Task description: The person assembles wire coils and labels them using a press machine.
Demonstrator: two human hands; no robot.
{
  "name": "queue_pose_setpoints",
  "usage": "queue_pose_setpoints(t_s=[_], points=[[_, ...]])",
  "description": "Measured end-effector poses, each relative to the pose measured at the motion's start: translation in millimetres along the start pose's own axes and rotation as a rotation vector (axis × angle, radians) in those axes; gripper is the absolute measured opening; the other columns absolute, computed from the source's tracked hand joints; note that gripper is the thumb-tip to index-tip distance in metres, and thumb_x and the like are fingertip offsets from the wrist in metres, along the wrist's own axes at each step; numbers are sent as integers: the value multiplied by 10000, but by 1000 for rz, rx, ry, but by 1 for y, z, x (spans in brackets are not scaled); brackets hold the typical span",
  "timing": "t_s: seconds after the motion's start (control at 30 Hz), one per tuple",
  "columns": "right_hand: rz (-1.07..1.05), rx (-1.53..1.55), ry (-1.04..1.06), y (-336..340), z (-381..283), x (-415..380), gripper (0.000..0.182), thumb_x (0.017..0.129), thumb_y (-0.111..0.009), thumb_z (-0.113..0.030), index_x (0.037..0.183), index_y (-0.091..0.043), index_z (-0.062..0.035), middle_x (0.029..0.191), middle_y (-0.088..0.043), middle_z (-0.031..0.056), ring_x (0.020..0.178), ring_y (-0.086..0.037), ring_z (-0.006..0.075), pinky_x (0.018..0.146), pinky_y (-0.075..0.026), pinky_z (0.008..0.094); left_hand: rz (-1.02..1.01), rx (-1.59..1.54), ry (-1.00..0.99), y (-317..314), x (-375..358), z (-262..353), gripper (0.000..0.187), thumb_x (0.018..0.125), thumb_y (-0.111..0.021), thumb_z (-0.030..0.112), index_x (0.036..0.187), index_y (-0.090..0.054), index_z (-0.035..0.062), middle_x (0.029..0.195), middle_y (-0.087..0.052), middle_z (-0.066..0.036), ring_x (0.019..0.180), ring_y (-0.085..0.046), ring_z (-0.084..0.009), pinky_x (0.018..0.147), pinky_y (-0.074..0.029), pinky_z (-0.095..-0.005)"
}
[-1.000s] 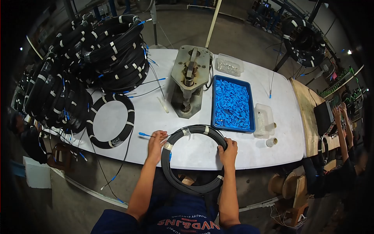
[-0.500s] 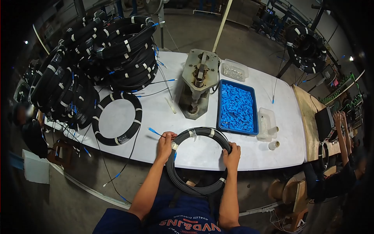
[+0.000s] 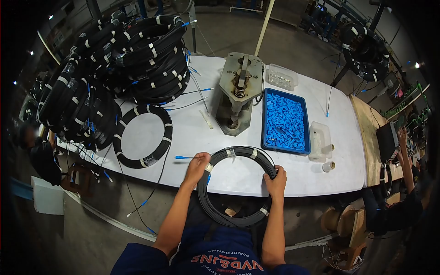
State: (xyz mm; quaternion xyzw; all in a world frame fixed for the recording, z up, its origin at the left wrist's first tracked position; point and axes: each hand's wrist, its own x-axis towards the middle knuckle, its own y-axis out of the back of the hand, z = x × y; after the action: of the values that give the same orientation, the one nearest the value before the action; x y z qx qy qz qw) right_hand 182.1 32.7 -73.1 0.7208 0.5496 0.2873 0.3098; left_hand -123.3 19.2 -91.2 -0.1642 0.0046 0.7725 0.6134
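A coil of black cable (image 3: 233,220), bound with white tape bands, rests partly on the near table edge and partly over my lap. My left hand (image 3: 197,167) is closed at its upper left side, pinching a cable end whose blue connector (image 3: 182,157) sticks out to the left. Another blue bit shows just below that hand, against the coil's inner edge. On the opposite side, my right hand (image 3: 276,180) grips the coil, thumb inside the ring and fingers around the outside.
A second taped coil (image 3: 166,134) lies to the left, before tall coil stacks (image 3: 153,75). A metal press (image 3: 238,98) stands mid-table. Right of it are a blue tray (image 3: 263,137) of blue connectors, clear plastic boxes (image 3: 319,137) and a white spool (image 3: 328,167). Another person (image 3: 403,197) works at far right.
My left hand has shifted slightly, and the blue connector has swung from slanting to nearly level. The right hand still holds the coil. The whole view has moved a little.
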Motion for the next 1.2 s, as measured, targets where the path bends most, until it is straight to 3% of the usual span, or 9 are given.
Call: queue_pose_setpoints(t_s=[0.07,0.17,0.37,0.57,0.7,0.77,0.97,1.07,1.2], points=[[-74,-59,0,3,-2,2,508,763,-730,-122,1218,-518,-45,1133,-555,219,1033,-548,422,883,-457,488,-54,598,-212,1,-20,2,702,802,-778,215,1353,-434,-52,1275,-538,-203,1190,-531,-309,1022,-419,-389],[-110,-162,-33,4,-7,0,562,766,-729,-129,1271,-492,-61,1181,-534,211,1068,-527,438,894,-451,523,-13,1147,-374,-8,-47,5,781,794,-729,145,1433,-330,-62,1310,-502,-266,1232,-487,-403,1056,-382,-419],[-106,-176,-31,0,-2,-2,576,775,-715,-134,1301,-484,-84,1219,-513,197,1091,-514,440,898,-442,547,-248,911,-269,19,-45,12,768,843,-647,139,1439,-251,-139,1447,-356,-345,1311,-394,-475,1117,-333,-440],[-104,-197,-32,-1,-4,-4,568,786,-697,-148,1303,-473,-78,1216,-496,187,1094,-503,413,876,-436,550,-261,1303,-244,1,-68,22,855,792,-624,96,1452,-145,-163,1480,-249,-387,1347,-368,-465,1126,-334,-440],[-152,-128,54,7,2,-4,599,778,-685,-114,1336,-470,-80,1228,-492,201,1080,-509,425,900,-436,547,-370,1153,-189,12,-61,28,776,820,-517,79,1437,-130,-188,1483,-202,-412,1377,-302,-488,1146,-304,-417],[-154,-67,50,14,9,-3,633,767,-700,-107,1357,-473,-70,1205,-508,210,1080,-514,415,921,-438,524,-441,1036,-253,30,-54,32,681,844,-458,77,1433,-222,-170,1457,-292,-396,1353,-357,-469,1123,-332,-414],[-114,328,204,18,26,-13,710,744,-739,-111,1403,-478,-67,1197,-538,218,1115,-520,373,979,-416,435,-329,837,187,22,-79,71,669,935,-546,289,1426,-336,-114,1293,-527,-354,1200,-542,-449,1015,-426,-435],[-131,250,179,21,20,-10,685,736,-741,-107,1384,-515,-93,1184,-538,229,1105,-520,389,970,-422,438,-67,1140,-124,20,-76,62,539,895,-666,377,1195,-592,-65,1099,-628,-228,1034,-595,-393,920,-457,-446],[-243,283,180,29,24,-3,607,814,-720,-188,1385,-531,-105,1176,-555,217,1075,-538,360,979,-420,411,194,1102,-363,8,-56,86,333,838,-739,302,835,-557,24,928,-538,-159,912,-531,-342,828,-421,-435]])
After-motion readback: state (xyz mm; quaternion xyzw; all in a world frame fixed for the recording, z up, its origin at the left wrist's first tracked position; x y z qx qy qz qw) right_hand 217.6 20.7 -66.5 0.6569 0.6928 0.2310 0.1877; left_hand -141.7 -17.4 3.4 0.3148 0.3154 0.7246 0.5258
